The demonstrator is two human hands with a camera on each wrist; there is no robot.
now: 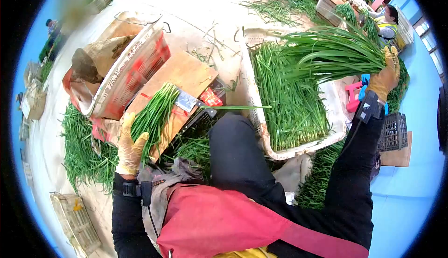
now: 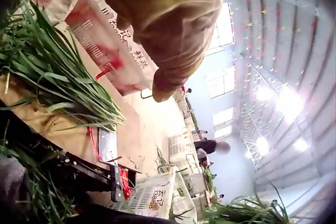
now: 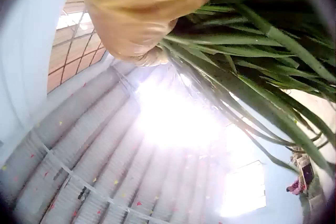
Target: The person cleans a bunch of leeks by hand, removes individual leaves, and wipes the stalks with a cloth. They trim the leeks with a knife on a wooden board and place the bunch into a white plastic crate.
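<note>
My gloved right hand (image 1: 386,75) grips a bunch of long green chives (image 1: 338,52) by one end, held out over the white crate (image 1: 305,148). In the right wrist view the leaves fan out from the glove. Cut chives (image 1: 289,99) fill much of that crate in rows. A smaller bunch of chives (image 1: 156,111) lies on the wooden board (image 1: 193,73), with a cleaver (image 1: 186,101) flat beside it. My gloved left hand (image 1: 129,148) is at the near end of this bunch, thumb and fingers spread apart, with nothing gripped.
A tilted white basket with red marks (image 1: 140,66) stands behind the board. Loose chives (image 1: 84,141) heap on the floor to the left, near another basket (image 1: 77,220). A black crate (image 1: 393,132) is at the right. Another person (image 1: 388,24) sits at the far right.
</note>
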